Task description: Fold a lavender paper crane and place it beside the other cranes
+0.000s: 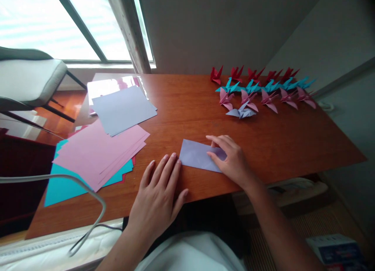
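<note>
A lavender sheet of paper [193, 155], its long rectangular shape suggesting a fold, lies flat on the wooden table near the front edge. My left hand [159, 191] rests palm down just left of it, fingers stretched out and fingertips by the paper's left end. Over the right end of the sheet is my right hand [233, 159], thumb and index finger curved with a gap between them. The hand hides the sheet's right end, and I see nothing gripped in it. Behind it stands a lavender paper crane [241, 112].
Rows of red [216, 75], blue [252, 87] and pink paper cranes [268, 99] stand at the back right. Left lie lavender sheets [125, 110], pink sheets [99, 151] and blue sheets [63, 189]. A grey cable [101, 202] arcs across the front left; a chair [32, 79] stands beyond.
</note>
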A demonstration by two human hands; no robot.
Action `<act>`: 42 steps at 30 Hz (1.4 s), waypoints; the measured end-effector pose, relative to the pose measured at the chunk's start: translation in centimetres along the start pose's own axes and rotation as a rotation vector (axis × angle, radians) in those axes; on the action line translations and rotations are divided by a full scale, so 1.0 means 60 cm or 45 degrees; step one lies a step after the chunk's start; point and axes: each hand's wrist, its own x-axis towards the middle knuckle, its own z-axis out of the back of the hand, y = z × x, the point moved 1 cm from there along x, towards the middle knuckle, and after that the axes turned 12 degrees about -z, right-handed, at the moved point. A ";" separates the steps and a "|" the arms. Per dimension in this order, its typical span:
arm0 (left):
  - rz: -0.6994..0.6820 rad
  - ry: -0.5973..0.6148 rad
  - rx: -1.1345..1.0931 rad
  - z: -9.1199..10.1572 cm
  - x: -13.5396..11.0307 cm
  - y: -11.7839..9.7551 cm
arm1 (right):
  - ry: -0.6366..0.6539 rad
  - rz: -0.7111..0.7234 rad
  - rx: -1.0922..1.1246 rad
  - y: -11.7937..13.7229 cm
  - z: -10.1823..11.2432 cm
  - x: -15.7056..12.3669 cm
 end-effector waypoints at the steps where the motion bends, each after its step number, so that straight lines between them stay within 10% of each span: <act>1: 0.000 -0.003 -0.004 0.000 0.000 0.000 | 0.009 -0.014 0.025 0.001 0.004 -0.003; 9: 0.148 -0.149 -0.359 0.009 -0.006 0.013 | 0.030 -0.540 0.613 0.012 0.025 -0.029; 21: 0.431 -0.353 -2.355 0.012 0.088 0.010 | 0.168 -0.935 1.503 0.047 -0.008 -0.045; 42: 0.843 -0.385 -1.892 0.021 0.107 0.064 | 0.062 -0.834 0.890 -0.008 0.024 -0.038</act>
